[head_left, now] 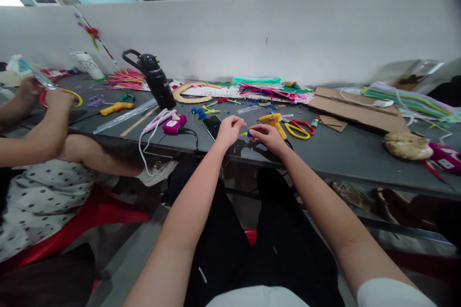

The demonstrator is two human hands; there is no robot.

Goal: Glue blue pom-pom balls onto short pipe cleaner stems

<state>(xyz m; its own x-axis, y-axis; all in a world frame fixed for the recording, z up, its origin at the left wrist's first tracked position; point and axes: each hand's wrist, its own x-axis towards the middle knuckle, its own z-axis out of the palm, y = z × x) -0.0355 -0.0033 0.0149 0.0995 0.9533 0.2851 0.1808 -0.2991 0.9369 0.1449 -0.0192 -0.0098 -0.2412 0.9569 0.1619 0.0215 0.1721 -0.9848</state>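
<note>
My left hand (229,130) is over the table's front edge, thumb and fingertips pinched together. Whatever may be between those fingertips is too small to make out. Just to its right, my right hand (267,137) grips a small blue-and-yellow craft piece (245,134), its yellow end pointing toward the left hand. A phone (212,127) lies partly behind my left hand. Beside my right hand rest a yellow glue gun (272,119) and scissors (299,129) with red and yellow handles. Blue and yellow craft pieces (205,112) lie beyond the phone.
A black bottle (156,81) stands left, near a purple box (175,123) and a corded pink tool (158,121). Pink pipe cleaners (264,92) and cardboard (356,108) lie toward the back. At far left a co-worker's hand (59,100) holds scissors.
</note>
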